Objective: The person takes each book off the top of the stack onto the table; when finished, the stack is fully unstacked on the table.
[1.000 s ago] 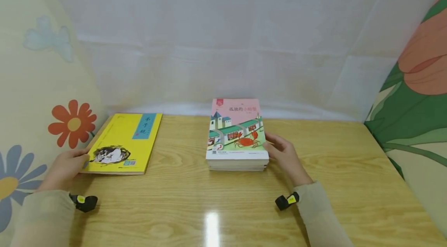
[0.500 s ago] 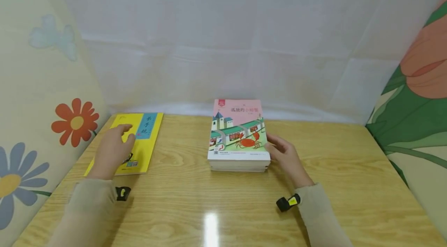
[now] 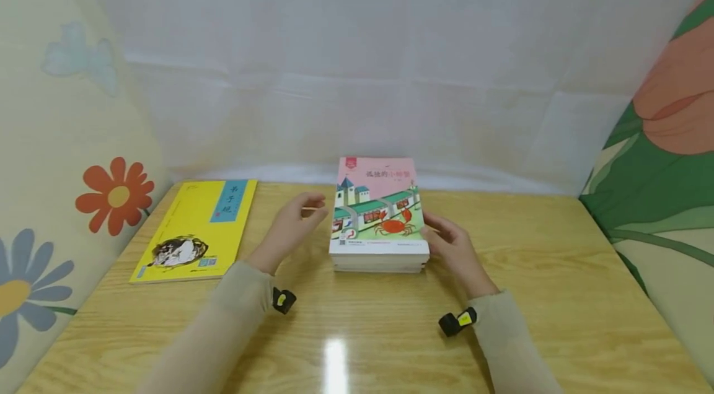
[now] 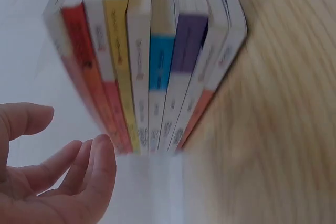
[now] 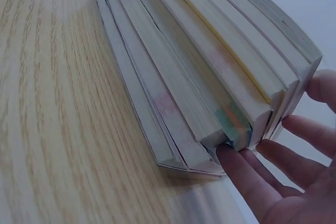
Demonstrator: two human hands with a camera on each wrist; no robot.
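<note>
Stack of books (image 3: 379,220) at table (image 3: 357,332) centre, crab-cover volume on top. Right hand (image 3: 453,244) touching stack's right edge, fingers relaxed, not curled round. Left hand (image 3: 290,227) spread, just beside left edge, apart. Step judged: bracketing stack. Next move calls for even two-sided pressure. Yellow book (image 3: 195,230) lies well apart, left.

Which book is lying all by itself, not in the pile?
The yellow book. It lies flat, alone, at the table's left side, untouched. The other books sit stacked in the middle pile, topped by the pink crab-cover book.
</note>
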